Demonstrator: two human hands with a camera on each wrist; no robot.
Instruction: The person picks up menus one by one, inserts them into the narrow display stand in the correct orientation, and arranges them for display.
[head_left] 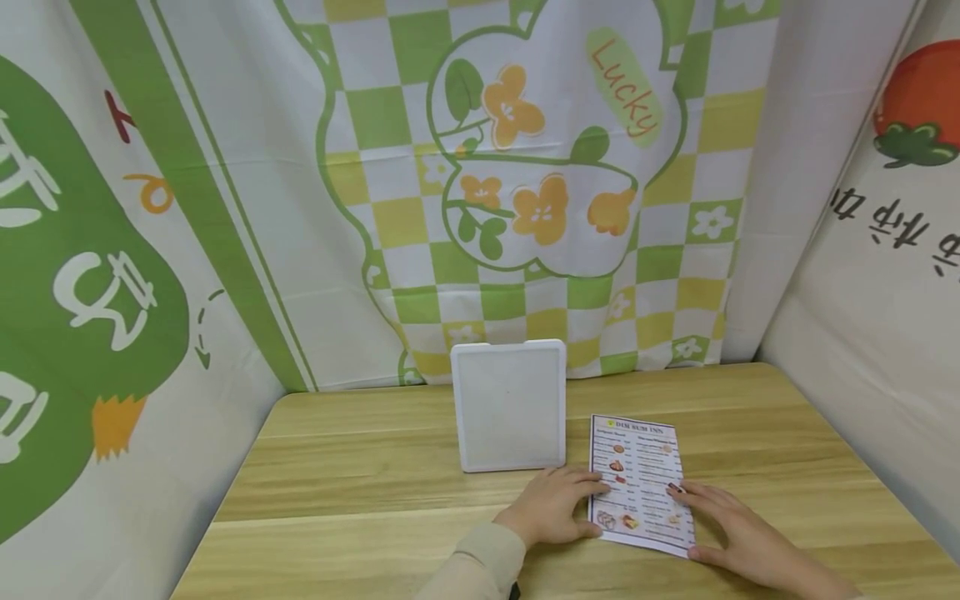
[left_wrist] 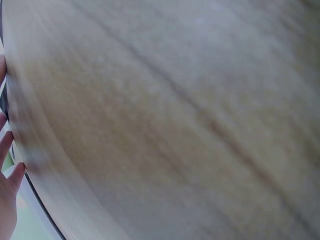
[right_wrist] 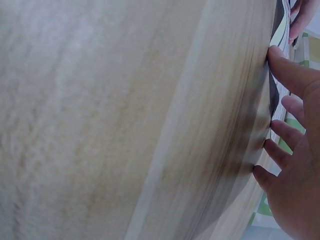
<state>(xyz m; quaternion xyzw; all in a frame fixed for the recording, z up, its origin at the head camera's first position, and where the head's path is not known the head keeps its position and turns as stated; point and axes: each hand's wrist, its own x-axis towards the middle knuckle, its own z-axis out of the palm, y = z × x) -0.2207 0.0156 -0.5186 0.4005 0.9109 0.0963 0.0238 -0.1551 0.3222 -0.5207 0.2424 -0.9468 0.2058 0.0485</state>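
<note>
A printed menu sheet (head_left: 647,454), headed "DIM SUM INN" with small food pictures, lies on the wooden table in the head view. My left hand (head_left: 551,508) rests at its left edge, fingertips just over the border. At the opposite edge, my right hand (head_left: 742,533) touches the sheet with its fingers, the thumb near the lower right corner. The right wrist view shows the spread fingers of the right hand (right_wrist: 297,165) against the tabletop beside the sheet's edge. Only part of the left hand (left_wrist: 7,200) appears in the left wrist view.
A white rectangular framed board (head_left: 510,408) stands upright behind the left hand. The wooden table (head_left: 337,500) ends at a printed curtain (head_left: 525,308) behind and has fabric walls on both sides.
</note>
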